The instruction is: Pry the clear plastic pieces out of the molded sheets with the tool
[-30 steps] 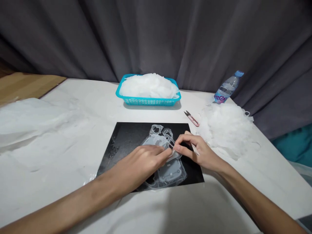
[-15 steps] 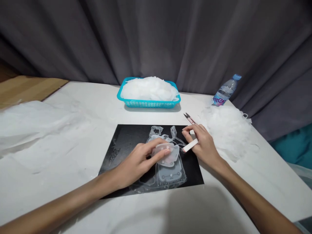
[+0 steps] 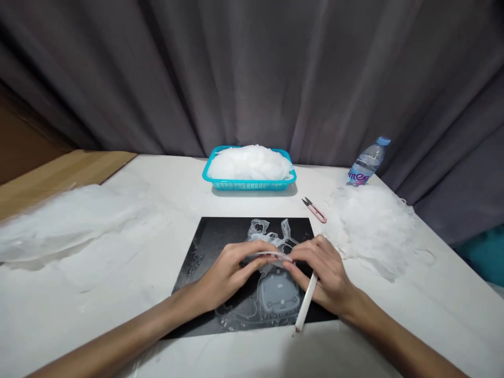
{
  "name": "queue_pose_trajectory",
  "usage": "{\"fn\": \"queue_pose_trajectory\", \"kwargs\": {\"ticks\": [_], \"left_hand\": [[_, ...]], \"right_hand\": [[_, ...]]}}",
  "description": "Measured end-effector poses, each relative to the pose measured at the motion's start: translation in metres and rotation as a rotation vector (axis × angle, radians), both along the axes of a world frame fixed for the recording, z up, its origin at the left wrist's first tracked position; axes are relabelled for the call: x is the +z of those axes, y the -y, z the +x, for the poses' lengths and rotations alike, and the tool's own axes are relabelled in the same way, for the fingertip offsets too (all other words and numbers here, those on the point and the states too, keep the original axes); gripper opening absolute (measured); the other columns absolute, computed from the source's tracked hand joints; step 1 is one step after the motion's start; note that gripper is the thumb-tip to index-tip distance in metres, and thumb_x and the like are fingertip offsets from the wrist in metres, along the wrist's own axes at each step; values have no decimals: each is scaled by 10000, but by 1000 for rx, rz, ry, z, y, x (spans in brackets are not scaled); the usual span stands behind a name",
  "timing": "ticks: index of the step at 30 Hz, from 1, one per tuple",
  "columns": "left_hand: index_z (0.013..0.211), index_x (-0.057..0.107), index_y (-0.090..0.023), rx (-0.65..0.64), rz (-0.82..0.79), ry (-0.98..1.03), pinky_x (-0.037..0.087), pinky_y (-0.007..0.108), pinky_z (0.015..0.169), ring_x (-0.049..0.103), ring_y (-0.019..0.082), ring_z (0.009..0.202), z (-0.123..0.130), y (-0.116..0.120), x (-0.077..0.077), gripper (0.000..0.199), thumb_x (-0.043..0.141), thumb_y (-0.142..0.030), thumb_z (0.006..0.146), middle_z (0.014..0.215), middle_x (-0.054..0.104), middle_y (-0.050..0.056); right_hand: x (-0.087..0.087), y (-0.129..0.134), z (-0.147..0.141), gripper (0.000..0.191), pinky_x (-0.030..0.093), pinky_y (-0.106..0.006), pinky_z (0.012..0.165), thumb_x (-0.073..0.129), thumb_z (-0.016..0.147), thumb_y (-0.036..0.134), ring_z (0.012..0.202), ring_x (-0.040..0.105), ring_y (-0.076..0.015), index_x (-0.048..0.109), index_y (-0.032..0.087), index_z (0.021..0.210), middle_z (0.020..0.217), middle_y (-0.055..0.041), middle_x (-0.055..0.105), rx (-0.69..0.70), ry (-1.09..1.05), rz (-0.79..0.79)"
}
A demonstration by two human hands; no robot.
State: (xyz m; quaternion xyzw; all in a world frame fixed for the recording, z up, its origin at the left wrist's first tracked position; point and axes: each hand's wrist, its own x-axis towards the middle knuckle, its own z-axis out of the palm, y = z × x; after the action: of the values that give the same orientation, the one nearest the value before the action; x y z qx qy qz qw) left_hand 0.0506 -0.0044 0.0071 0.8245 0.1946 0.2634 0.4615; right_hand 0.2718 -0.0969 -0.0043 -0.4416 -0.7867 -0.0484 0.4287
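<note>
A thin, translucent flexible piece [image 3: 275,254] is pinched edge-on between my two hands above the black mat [image 3: 220,241]. My left hand [image 3: 240,268] grips its left end between thumb and fingers. At its right end are the thumb and fingertips of my right hand [image 3: 321,268]. That hand also keeps a slim white stick-shaped tool [image 3: 306,304] in its grasp, its small dark tip pointing down toward the mat's near edge. Beneath lies another translucent rounded piece [image 3: 279,291] with small circle marks. Clear curled offcuts [image 3: 262,231] lie behind my fingers.
Pink-handled thread snips [image 3: 315,211] lie behind the mat. A blue basket [image 3: 252,185] heaped with white translucent pieces stands farther back. To the right are a pile of similar white pieces [image 3: 366,226] and a water bottle [image 3: 367,164]. Clear plastic sheeting [image 3: 71,215] covers the left.
My right hand has come over to the translucent piece, which has turned from face-up to edge-on. The white tool has swung to point down toward me. The view has shifted slightly.
</note>
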Motion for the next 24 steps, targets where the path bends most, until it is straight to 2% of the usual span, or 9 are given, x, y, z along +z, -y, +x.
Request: {"fn": "queue_pose_trajectory", "kwargs": {"ticks": [4,7,10,11,15,17,19,21,24], "left_hand": [[1133,743,-205,1,75,2,531,275,966,715,185,1061,-2,-2,2,203,558,-252,1066,1126,781,51],[1077,747,-200,206,198,-7,536,294,928,707,195,995,-5,-23,17,183,624,-327,1030,1083,777,51],[1017,735,-199,560,333,72,516,333,949,684,221,980,-7,-77,46,272,704,-461,950,1051,772,47],[984,729,-197,621,326,97,515,339,931,675,231,980,-6,-100,57,313,708,-504,930,1029,768,49],[951,672,-178,689,155,122,510,314,745,651,217,847,2,-189,89,446,711,-614,862,954,745,75],[908,662,-170,690,120,77,484,303,675,631,203,770,5,-218,92,465,728,-624,835,875,728,74],[831,638,-164,710,99,29,468,306,657,609,197,738,7,-234,88,450,780,-589,794,805,700,68],[795,605,-166,756,106,5,466,316,686,600,198,766,6,-239,79,417,804,-532,789,791,674,61],[828,576,-167,808,174,13,471,335,790,600,203,877,3,-230,71,319,722,-442,896,854,654,51]], "right_hand": [[-2,-3,-1,109,505,-367,744,634,1011,160,844,636,-223,625,213,1105,950,-63,747,-4,1,-26],[-5,-7,-1,141,518,-387,769,606,1035,229,890,620,-250,607,191,1171,985,-92,714,-125,-8,-92],[-11,-9,-3,126,513,-387,747,564,1057,263,871,591,-254,605,186,1148,954,-89,680,-188,5,-162],[-13,-10,-5,104,510,-386,740,555,1061,264,863,585,-253,606,192,1115,942,-83,676,-182,15,-175],[-23,-10,-12,83,503,-391,745,545,1062,253,854,573,-251,597,200,1025,934,-74,672,-147,51,-185],[-26,-10,-14,93,504,-394,749,538,1063,247,856,571,-251,594,197,1007,927,-71,666,-143,61,-191],[-26,-11,-14,115,506,-394,749,528,1068,249,854,569,-248,592,197,987,917,-68,659,-142,62,-208],[-24,-12,-12,136,508,-395,752,519,1074,262,854,571,-245,595,199,980,915,-65,657,-150,53,-225],[-20,-14,-8,151,512,-392,758,512,1080,274,855,575,-240,601,204,979,918,-63,663,-159,43,-226]]}}
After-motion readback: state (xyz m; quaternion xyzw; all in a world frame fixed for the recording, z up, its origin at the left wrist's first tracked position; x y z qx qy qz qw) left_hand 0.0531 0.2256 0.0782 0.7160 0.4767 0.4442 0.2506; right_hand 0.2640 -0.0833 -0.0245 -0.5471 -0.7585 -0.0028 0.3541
